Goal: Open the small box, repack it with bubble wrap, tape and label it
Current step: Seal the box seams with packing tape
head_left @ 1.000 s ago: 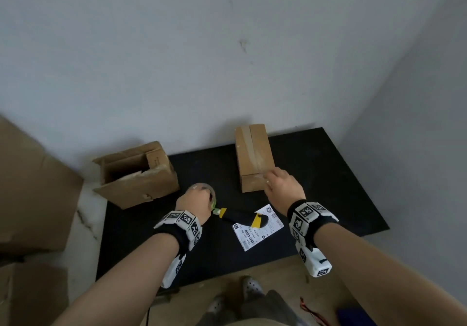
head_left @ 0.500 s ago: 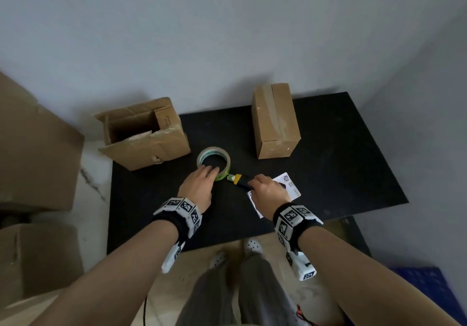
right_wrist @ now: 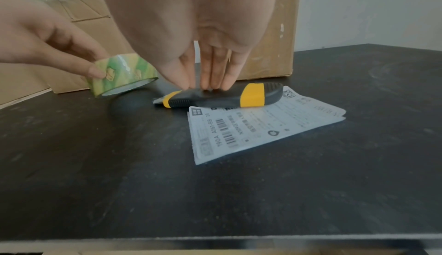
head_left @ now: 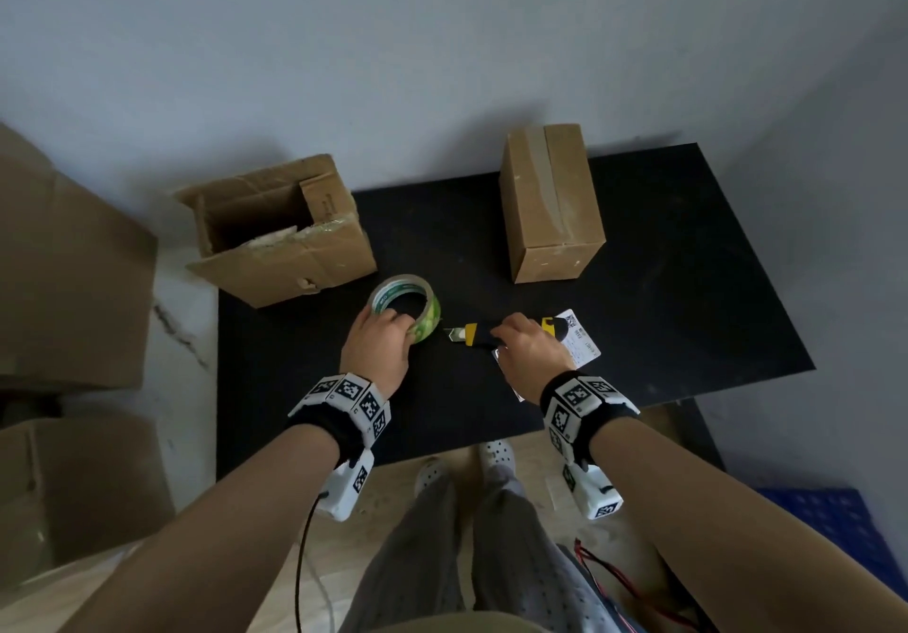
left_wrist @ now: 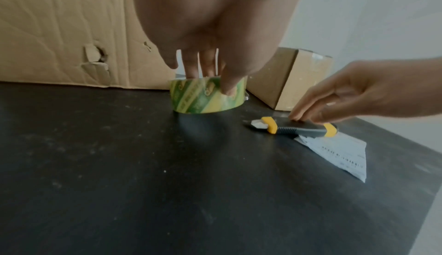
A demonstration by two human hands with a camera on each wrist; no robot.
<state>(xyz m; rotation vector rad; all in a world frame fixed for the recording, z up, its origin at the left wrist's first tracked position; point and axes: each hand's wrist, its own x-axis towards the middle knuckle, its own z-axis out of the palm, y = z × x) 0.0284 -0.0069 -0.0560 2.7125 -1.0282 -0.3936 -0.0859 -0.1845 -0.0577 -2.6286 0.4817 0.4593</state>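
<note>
The small taped box (head_left: 550,200) stands shut at the back of the black table (head_left: 688,313). My left hand (head_left: 400,325) grips the green tape roll (head_left: 432,313), fingers inside the core and thumb on the outer wall (left_wrist: 203,98). In the right wrist view the tape roll (right_wrist: 124,73) is tipped up on one edge. My right hand (head_left: 506,335) pinches the handle of the yellow-and-black utility knife (head_left: 467,335) from above. The knife (right_wrist: 227,98) lies partly on the white shipping label (right_wrist: 258,126).
A larger open cardboard box (head_left: 295,254) sits at the table's back left corner, just behind the tape. More cardboard boxes (head_left: 64,264) are stacked on the floor to the left. A blue crate (head_left: 835,529) is on the floor at the right.
My right hand left the small box's front end and came down onto the knife handle. My left hand stayed on the tape roll and closed round its rim, tipping it.
</note>
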